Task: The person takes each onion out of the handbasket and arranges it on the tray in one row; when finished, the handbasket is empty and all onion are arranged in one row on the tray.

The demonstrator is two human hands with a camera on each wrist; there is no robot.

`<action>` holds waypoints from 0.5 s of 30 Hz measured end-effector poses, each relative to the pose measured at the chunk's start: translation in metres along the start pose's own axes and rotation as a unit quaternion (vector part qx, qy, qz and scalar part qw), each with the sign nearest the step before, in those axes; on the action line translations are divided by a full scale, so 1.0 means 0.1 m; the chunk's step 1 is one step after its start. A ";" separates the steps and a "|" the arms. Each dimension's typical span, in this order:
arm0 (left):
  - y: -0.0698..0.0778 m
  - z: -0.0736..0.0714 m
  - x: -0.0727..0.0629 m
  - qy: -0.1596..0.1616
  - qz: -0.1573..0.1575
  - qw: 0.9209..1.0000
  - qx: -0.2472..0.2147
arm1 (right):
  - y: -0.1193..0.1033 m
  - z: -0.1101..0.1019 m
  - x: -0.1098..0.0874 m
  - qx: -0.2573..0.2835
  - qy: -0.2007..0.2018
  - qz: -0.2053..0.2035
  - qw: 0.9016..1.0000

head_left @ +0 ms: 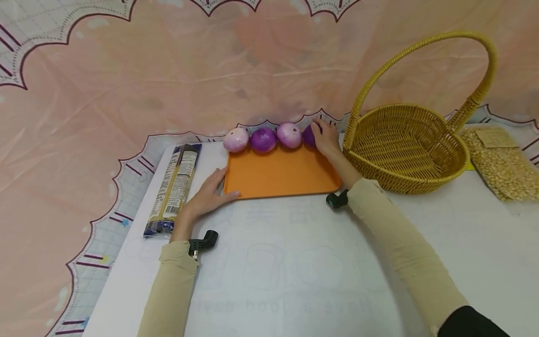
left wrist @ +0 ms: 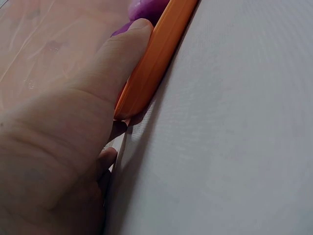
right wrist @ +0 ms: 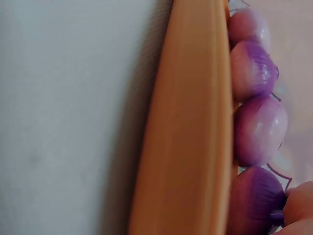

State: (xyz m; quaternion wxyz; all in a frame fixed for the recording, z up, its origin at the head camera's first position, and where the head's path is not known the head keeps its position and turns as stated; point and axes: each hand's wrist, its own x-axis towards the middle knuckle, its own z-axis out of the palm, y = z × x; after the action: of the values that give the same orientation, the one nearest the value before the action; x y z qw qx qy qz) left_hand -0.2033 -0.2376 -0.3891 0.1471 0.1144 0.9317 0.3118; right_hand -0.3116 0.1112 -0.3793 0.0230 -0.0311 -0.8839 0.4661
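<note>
An orange tray [head_left: 282, 175] lies on the white table, with several purple onions [head_left: 263, 140] in a row along its far edge. At the row's right end, my right hand [head_left: 327, 140] grips a dark purple onion [head_left: 309, 137], its fingers curled over it. The right wrist view shows fingertips against that dark onion [right wrist: 254, 200] at the lower right. My left hand [head_left: 209, 193] spans the tray's near left corner, fingers along the left side and thumb by the front edge. In the left wrist view the straight thumb [left wrist: 129, 46] rests along the tray's rim.
Right of the tray stands a yellow wicker basket [head_left: 404, 181] with a tall arched handle. Beyond it lies a clear bag of pale yellow grains [head_left: 501, 164]. A long printed plastic packet [head_left: 176, 185] lies left of the tray. A patterned cloth [head_left: 236, 75] hangs behind the table.
</note>
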 end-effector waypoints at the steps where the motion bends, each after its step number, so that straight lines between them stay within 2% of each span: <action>1: 0.00 0.00 0.00 0.000 0.000 1.000 -0.001 | 0.01 0.00 0.00 0.003 0.002 0.001 1.000; 7: 0.00 0.00 0.00 0.001 0.001 1.000 0.001 | 0.04 -0.02 0.00 0.015 -0.001 0.008 1.000; 15: 0.00 0.00 0.00 -0.001 -0.002 1.000 -0.002 | 0.01 -0.01 0.02 -0.026 -0.007 -0.019 0.999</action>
State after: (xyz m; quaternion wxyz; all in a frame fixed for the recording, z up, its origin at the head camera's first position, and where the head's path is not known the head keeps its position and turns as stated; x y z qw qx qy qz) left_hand -0.2034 -0.2374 -0.3892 0.1491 0.1130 0.9311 0.3131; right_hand -0.3131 0.1129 -0.3797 0.0247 -0.0119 -0.8963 0.4426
